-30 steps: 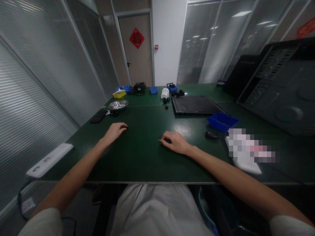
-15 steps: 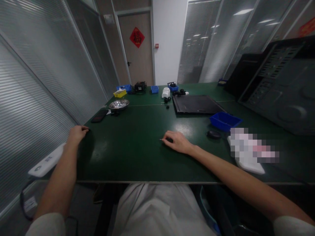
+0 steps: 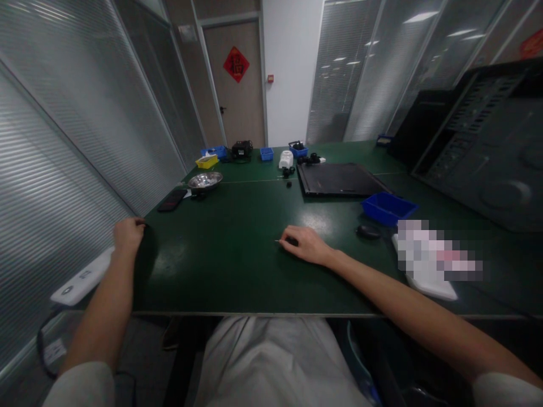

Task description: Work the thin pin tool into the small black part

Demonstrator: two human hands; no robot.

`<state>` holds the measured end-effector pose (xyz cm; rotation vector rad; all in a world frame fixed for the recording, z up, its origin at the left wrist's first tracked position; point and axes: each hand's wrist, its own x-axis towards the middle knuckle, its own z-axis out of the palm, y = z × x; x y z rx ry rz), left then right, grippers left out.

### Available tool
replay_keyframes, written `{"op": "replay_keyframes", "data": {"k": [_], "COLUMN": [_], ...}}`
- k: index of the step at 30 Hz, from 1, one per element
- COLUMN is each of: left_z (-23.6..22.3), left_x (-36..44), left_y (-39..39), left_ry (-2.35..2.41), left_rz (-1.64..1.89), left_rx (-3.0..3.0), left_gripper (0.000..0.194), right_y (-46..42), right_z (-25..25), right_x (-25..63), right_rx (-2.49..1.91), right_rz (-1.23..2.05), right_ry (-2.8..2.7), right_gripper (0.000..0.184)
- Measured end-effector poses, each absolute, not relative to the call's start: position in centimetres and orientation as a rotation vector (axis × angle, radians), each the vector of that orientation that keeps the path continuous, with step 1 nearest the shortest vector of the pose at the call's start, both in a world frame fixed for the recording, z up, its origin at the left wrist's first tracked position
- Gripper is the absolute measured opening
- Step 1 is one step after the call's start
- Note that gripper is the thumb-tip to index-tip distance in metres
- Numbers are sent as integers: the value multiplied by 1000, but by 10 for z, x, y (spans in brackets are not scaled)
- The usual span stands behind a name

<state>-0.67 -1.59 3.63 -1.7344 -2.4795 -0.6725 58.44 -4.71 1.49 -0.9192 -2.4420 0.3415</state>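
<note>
My left hand (image 3: 128, 233) is closed above the left edge of the green table (image 3: 220, 260), fingers bent together; whatever may be between them is hidden. Just below its wrist lies a white power strip (image 3: 82, 280). At mid-table my right hand (image 3: 307, 244) rests on its side with thumb and fingertips pinched. From that pinch a thin, pale, pin-like tip (image 3: 276, 241) points left; the remainder of the thing is covered by my fingers. A black computer mouse (image 3: 368, 232) lies to the right of this hand.
A black laptop (image 3: 343, 180) and a blue tray (image 3: 388, 209) stand beyond my right hand. A metal bowl (image 3: 205, 181) and a phone (image 3: 172, 200) are at the far left. A large dark computer case (image 3: 487, 152) rises on the right, behind a white pad (image 3: 436, 288).
My left hand has shifted slightly left and turned a little, its fingers still closed. My right hand has stayed in place.
</note>
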Motion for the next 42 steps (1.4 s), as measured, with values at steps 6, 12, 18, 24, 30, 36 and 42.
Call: {"op": "replay_keyframes", "data": {"k": [6, 12, 18, 24, 30, 36, 42], "left_z": [38, 45, 45, 44, 45, 47, 48], "left_x": [1, 11, 12, 17, 22, 21, 36], "left_y": [-20, -24, -23, -26, -26, -28, -15], "left_ry": [-2489, -2449, -2441, -2433, -2470, -2544, -2478], "left_rz": [-504, -398, -335, -328, -349, -402, -512], "left_rx": [-1570, -1599, -1594, -1560, -1467, -1417, -1723], "left_gripper": [26, 29, 30, 30, 30, 30, 24], "right_y": [-47, -47, -47, -48, -48, -48, -49], "right_z": [14, 16, 17, 18, 19, 19, 18], "right_x": [585, 585, 586, 585, 585, 586, 585], "right_rx": [-912, -903, -908, -908, -902, -910, -901], "right_rz": [346, 360, 350, 364, 361, 362, 356], "right_ry": [-2452, -2452, -2460, -2455, -2460, -2471, -2465], "right_gripper": [16, 17, 17, 15, 15, 17, 15]}}
